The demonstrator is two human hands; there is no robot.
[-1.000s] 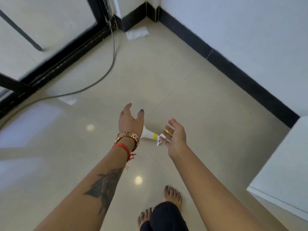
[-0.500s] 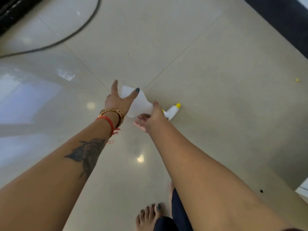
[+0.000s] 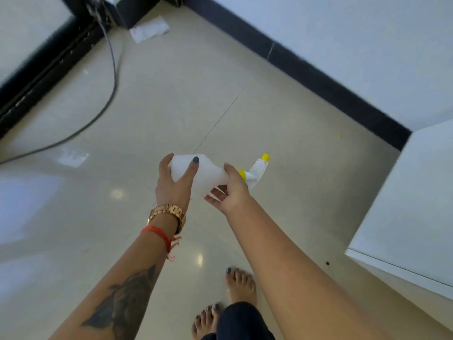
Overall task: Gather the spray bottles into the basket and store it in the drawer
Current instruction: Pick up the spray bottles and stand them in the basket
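Note:
A white spray bottle (image 3: pixel 208 174) with a yellow collar and yellow nozzle tip lies sideways in the air above the floor, held by both hands. My left hand (image 3: pixel 172 185) wraps around its base end, thumb on top. My right hand (image 3: pixel 229 190) grips its neck just below the yellow collar, with the spray head sticking out to the right. No basket or drawer is in view.
A white cabinet (image 3: pixel 414 207) stands at the right edge. A dark cable (image 3: pixel 107 99) runs across the beige tiled floor at the left, near a black door frame (image 3: pixel 46 60). A scrap of white paper (image 3: pixel 149 29) lies in the far corner. My bare feet (image 3: pixel 235 290) are below.
The bottle lay on the floor a second ago; both hands closed on it and lifted it. The camera rose, so the wall and cabinet are back in view.

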